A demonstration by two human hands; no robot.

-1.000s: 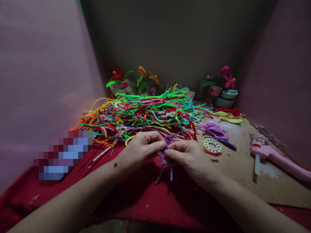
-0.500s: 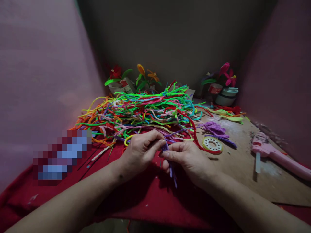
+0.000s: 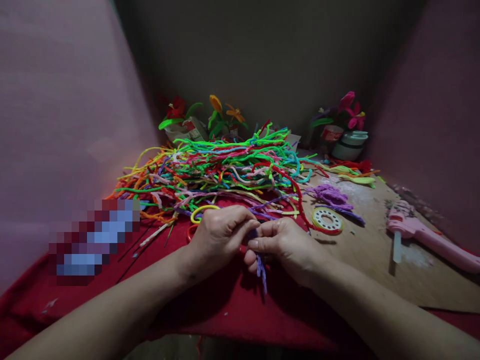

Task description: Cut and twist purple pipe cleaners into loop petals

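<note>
Purple fuzzy stems [image 3: 261, 275], 1 bunch, sit pinched between the left hand [image 3: 225, 232] and right hand [image 3: 288, 246], above the red-clothed desk [image 3: 210, 312] close to its front edge. Beyond lies 1 multicoloured heap [image 3: 225, 167]; rightward, 1 perforated disc [image 3: 318, 220] and 1 pink glue gun [image 3: 423, 236], with a broad stretch of cardboard [image 3: 363, 257] between them.

**Ones, twos and too many to count**

One left hand [image 3: 225, 232] and one right hand [image 3: 290, 246] make two. Of the purple strand [image 3: 259, 270], at least two ends show. There is one glue gun [image 3: 431, 237], one spool [image 3: 319, 219], one jar [image 3: 348, 151], at least four flowers [image 3: 216, 103] and one pile of fuzzy stems [image 3: 228, 170] (too tangled to number).
</note>
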